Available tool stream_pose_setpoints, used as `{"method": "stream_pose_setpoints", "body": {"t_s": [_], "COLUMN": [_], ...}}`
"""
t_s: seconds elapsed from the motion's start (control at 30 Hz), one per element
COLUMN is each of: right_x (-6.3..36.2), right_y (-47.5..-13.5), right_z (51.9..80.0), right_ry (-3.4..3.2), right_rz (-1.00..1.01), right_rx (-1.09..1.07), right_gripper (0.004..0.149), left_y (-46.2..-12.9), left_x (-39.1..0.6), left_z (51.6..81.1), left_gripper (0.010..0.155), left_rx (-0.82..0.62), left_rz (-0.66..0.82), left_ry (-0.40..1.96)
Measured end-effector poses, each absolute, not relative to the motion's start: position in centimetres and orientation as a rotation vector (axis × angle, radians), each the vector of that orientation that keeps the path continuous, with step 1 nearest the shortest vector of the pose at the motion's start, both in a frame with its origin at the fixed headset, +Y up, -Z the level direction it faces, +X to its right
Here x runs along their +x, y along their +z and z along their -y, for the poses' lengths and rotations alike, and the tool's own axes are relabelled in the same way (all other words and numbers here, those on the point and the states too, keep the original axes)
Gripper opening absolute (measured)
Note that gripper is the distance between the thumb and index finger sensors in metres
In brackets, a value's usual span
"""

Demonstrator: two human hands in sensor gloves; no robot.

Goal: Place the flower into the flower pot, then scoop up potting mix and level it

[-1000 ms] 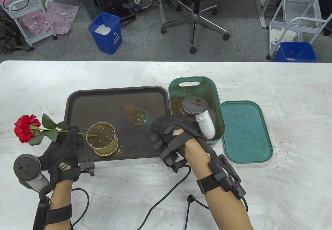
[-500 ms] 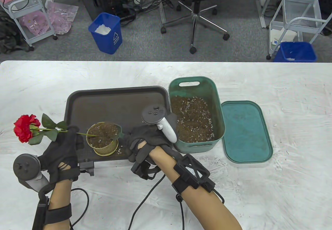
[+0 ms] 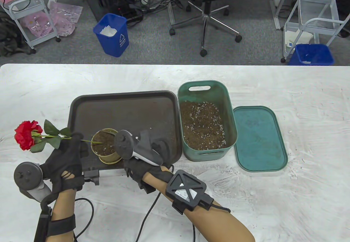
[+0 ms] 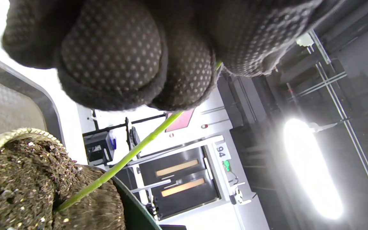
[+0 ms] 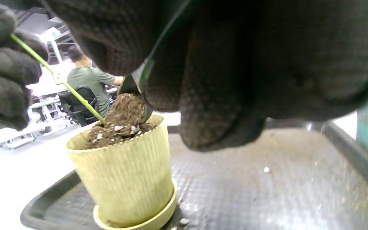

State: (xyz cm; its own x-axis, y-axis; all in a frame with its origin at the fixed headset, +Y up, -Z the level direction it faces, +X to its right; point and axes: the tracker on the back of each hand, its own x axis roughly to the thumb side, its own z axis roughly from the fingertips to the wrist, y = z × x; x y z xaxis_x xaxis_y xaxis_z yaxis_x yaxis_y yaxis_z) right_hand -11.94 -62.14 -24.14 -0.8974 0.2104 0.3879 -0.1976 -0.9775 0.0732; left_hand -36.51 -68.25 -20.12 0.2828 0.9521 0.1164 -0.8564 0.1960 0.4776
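A red flower [image 3: 26, 135] leans left, its green stem [image 4: 123, 163] stuck into the soil of the ribbed yellow pot [image 3: 105, 145] on the dark tray [image 3: 123, 108]. My left hand [image 3: 76, 141] pinches the stem just left of the pot. My right hand [image 3: 142, 168] is rolled over beside the pot's right rim, and its tracker hides the scoop in the table view. In the right wrist view the fingers [image 5: 222, 105] grip a dark green scoop [image 5: 139, 76], tipped so that potting mix [image 5: 126, 110] heaps onto the pot [image 5: 123, 172].
A green box [image 3: 229, 116] of potting mix stands right of the tray, with its lid [image 3: 259, 139] lying flat further right. Cables trail over the white table near the front edge. Spilled crumbs lie on the tray by the pot.
My right hand carried the loaded scoop left from the green box to the pot and rolled over, tipping the mix out. The left hand and the flower stayed put.
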Motion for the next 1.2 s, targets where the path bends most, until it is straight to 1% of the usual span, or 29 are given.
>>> {"method": "stream_pose_setpoints", "body": {"t_s": [0.1, 0.2, 0.33, 0.5, 0.6, 0.77, 0.9, 1.0, 1.07, 1.2], "right_x": [-12.3, -12.0, -10.3, -7.0, -4.3, 1.7, 7.0, 9.8, 11.6, 13.3], "right_y": [-23.9, -23.9, -24.2, -24.4, -24.6, -25.9, -28.0, -29.5, -30.9, -33.4], "right_z": [62.1, 61.9, 60.8, 58.5, 56.7, 53.8, 52.7, 52.9, 53.7, 55.9], "right_ry": [2.921, 2.951, 2.895, 2.87, 2.83, 2.807, 2.782, 2.748, 2.732, 2.761], "right_rz": [0.039, 0.093, 0.086, 0.119, 0.127, 0.174, 0.111, 0.045, -0.04, -0.251], "right_rx": [0.646, 0.65, 0.565, 0.462, 0.368, 0.129, -0.136, -0.277, -0.376, -0.507], "right_gripper": [0.053, 0.053, 0.053, 0.053, 0.053, 0.053, 0.053, 0.053, 0.053, 0.053], "left_y": [-20.1, -20.1, -20.1, -20.1, -20.0, -20.0, -20.0, -20.0, -20.0, -20.0], "left_x": [-36.5, -36.5, -36.4, -36.4, -36.4, -36.4, -36.3, -36.4, -36.4, -36.5], "left_z": [68.2, 68.3, 68.2, 68.2, 68.3, 68.3, 68.2, 68.2, 68.2, 68.2], "left_gripper": [0.046, 0.046, 0.046, 0.046, 0.046, 0.046, 0.046, 0.046, 0.046, 0.046], "left_rx": [0.505, 0.504, 0.503, 0.503, 0.504, 0.506, 0.508, 0.51, 0.512, 0.515], "left_rz": [-0.221, -0.223, -0.222, -0.218, -0.22, -0.221, -0.22, -0.221, -0.223, -0.226], "left_ry": [1.278, 1.282, 1.283, 1.282, 1.281, 1.277, 1.272, 1.269, 1.263, 1.255]}}
